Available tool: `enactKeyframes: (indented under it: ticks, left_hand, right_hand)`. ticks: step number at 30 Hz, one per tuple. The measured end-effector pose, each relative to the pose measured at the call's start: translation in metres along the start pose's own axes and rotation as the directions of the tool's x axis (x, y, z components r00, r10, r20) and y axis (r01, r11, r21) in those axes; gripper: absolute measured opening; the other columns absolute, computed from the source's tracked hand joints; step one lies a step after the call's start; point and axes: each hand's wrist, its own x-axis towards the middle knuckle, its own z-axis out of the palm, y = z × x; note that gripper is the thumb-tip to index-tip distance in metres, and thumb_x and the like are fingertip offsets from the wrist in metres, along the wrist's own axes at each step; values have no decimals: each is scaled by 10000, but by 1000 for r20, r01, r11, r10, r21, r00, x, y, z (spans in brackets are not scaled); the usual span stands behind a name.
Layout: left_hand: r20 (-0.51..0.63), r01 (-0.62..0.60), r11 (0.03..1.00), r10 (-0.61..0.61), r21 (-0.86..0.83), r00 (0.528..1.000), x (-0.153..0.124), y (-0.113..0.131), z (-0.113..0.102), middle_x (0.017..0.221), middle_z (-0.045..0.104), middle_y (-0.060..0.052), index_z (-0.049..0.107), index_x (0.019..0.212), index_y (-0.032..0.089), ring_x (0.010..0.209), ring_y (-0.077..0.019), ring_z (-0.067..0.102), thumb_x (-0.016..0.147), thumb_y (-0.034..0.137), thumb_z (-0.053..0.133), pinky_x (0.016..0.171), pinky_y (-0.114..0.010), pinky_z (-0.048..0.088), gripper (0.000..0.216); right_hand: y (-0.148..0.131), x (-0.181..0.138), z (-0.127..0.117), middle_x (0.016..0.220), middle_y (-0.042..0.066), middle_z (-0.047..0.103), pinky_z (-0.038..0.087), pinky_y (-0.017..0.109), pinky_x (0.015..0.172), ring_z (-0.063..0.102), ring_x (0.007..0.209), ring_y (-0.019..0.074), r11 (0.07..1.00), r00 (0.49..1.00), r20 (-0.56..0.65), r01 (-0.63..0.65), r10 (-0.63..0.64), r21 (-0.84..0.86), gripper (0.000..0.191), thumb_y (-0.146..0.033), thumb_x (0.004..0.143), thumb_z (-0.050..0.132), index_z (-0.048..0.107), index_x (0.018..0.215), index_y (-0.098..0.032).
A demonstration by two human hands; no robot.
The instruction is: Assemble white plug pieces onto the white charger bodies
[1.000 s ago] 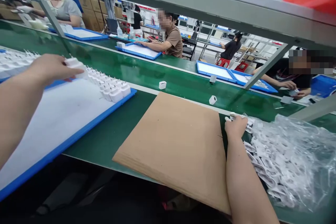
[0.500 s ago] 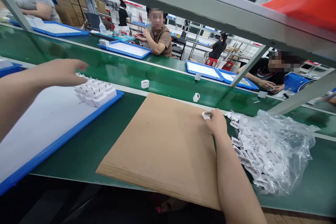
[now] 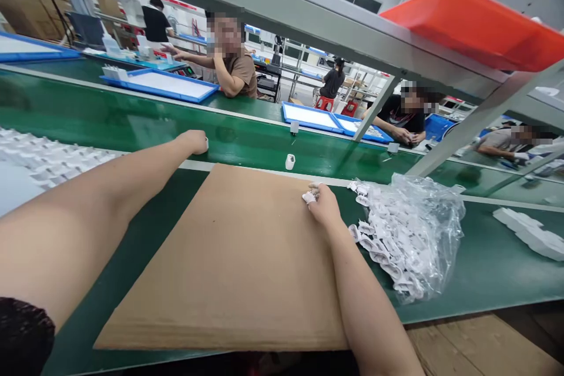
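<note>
My left hand [image 3: 192,141] reaches out to the near edge of the green conveyor belt [image 3: 132,123], its fingers curled around a white charger plug [image 3: 205,144]. Near the far right corner of a stack of brown cardboard sheets [image 3: 229,258] rests my right hand [image 3: 322,207], pinching a small white part [image 3: 308,197] between its fingertips. Just right of that hand lies a clear plastic bag of white parts [image 3: 409,235]. A second white charger plug [image 3: 289,161] stands on the belt between my hands.
Rows of white chargers [image 3: 48,158] fill the left. An orange tray [image 3: 467,23] sits on the overhead rack. Across the belt several people work at blue-edged trays [image 3: 163,85]. Loose white pieces [image 3: 529,234] lie at the far right.
My left hand left the rows of chargers, moved right to the belt and closed on the white plug. My right hand came off the bag onto the cardboard with a small white part.
</note>
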Motion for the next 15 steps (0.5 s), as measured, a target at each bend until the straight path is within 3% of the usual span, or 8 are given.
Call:
enactKeyframes:
  ticks: [3,6,9,11,13,15]
  left_hand:
    - [28,-1,1000,1,-6,1000,20,27,20,1076,691,-213,685,1135,45,1080,-342,626,796,495,671,889,-338,471,564]
    - [47,-84,995,87,-62,995,35,71,47,1275,646,-172,637,1290,124,1147,-304,608,843,482,636,904,-318,470,573]
    - [54,-170,977,178,-131,983,39,110,69,1397,571,-141,602,1353,201,1180,-271,596,948,603,451,945,-322,459,591]
    - [71,-217,963,230,-163,970,37,127,76,1414,551,-137,554,1412,241,1183,-287,597,927,733,384,944,-348,464,711]
    - [99,-290,941,310,-174,946,34,139,79,1428,534,-134,483,1479,293,1174,-319,601,837,807,489,929,-374,472,823]
    - [107,-357,916,379,-181,919,31,147,79,1423,539,-130,468,1485,314,1165,-334,603,783,759,621,914,-377,475,845]
  right_hand:
    - [0,1,2,1067,66,665,510,365,840,650,923,221,997,1000,5,26,-26,-77,238,-195,843,629,660,1079,-206]
    - [2,1,3,1114,74,660,509,370,852,645,956,230,995,999,3,53,-53,-87,209,-187,848,627,682,1048,-215]
    - [5,1,5,1118,75,664,515,371,849,648,958,235,997,999,4,43,-43,-65,224,-202,854,638,693,1070,-220]
    - [8,1,6,1127,77,666,515,374,857,646,970,239,997,999,1,43,-43,-60,233,-204,854,643,700,1079,-224]
    - [9,2,8,1128,80,668,515,380,865,641,979,244,997,999,2,54,-54,-60,245,-200,853,640,703,1089,-225]
    - [11,3,9,1121,82,669,518,387,866,637,978,247,996,997,5,74,-74,-52,250,-201,855,632,703,1093,-221]
